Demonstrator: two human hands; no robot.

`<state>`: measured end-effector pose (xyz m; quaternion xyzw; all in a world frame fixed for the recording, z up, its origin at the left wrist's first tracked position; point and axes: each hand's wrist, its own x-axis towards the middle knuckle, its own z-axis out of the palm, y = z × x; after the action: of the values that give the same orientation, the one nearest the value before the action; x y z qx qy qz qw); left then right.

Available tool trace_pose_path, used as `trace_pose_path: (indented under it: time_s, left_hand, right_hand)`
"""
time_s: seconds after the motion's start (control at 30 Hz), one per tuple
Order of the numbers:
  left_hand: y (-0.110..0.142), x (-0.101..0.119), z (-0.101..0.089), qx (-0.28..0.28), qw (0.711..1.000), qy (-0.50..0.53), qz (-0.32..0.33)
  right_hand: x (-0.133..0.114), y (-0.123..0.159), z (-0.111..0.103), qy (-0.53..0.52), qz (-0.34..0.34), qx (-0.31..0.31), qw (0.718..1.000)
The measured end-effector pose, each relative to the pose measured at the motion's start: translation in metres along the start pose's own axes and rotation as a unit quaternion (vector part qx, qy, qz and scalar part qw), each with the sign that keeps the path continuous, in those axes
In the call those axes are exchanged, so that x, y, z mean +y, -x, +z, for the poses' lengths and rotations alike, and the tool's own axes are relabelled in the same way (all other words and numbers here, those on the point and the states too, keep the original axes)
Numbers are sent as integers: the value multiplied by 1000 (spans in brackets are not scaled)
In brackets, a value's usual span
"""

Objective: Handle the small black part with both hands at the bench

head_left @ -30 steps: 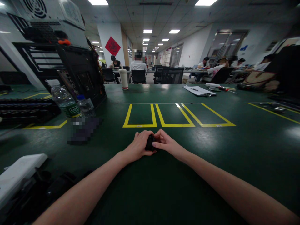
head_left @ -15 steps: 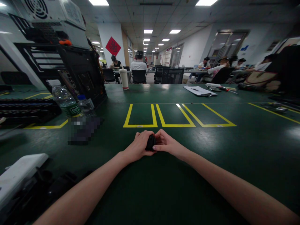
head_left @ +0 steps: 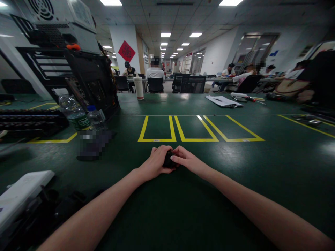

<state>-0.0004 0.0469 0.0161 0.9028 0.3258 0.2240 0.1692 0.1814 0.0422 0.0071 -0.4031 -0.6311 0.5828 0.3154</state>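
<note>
A small black object sits between my hands, just in front of the yellow-taped outlines on the green table. Its kind cannot be made out, as fingers cover much of it. My left hand is wrapped round its left side, the thumb along the near edge. From the right, my right hand grips it, with the thumb pressed on the near face and the fingers curled behind.
Yellow tape outlines lie beyond my hands. To the left are an open computer case, plastic bottles and a white item. A white cup, a clipboard and a screwdriver stand or lie farther back.
My right thumb has moved up a little on the black object. My left hand and the object stay in nearly the same place.
</note>
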Motion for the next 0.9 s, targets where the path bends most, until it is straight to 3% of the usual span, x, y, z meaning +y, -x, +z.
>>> trace_pose_path:
  time_s: [0.2, 0.5, 0.9]
  left_hand:
    - [0, 0, 0, 2, 1000, 1, -5]
    - [0, 2, -2, 0, 1000, -8, -1]
    - [-2, -7, 10, 26, 1000, -9, -5]
  right_hand:
    - [-3, 3, -3, -15, -34, -35, 999]
    - [1, 1, 0, 2, -21, 27, 999]
    - [-2, 2, -3, -4, -37, -17, 999]
